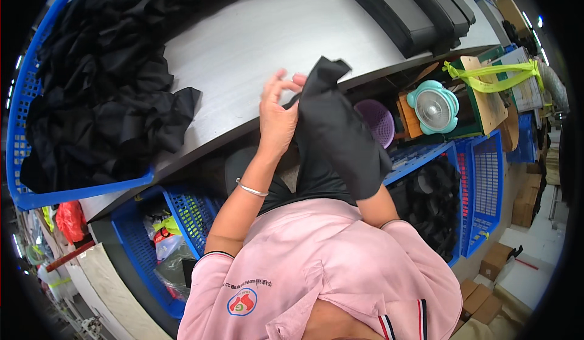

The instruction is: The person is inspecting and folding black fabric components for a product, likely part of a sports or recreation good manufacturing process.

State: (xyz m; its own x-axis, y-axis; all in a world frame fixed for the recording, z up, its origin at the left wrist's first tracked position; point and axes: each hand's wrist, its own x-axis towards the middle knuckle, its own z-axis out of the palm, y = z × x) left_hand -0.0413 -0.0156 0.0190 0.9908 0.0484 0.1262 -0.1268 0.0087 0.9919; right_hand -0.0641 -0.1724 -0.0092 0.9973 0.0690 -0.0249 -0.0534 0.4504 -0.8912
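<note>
Well, the black cloth [340, 127] is just right of the middle of the frame, draped over my right hand (hidden, so I cannot tell what its fingers hold). My left hand [278, 121] is at its upper-left edge, the blurred fingers half curled; whether they pinch it, I can't tell. Beyond, the pale table [243, 42] crosses the upper frame; a blue basket [85, 197] of black fabric [115, 78] fills the upper left.
</note>
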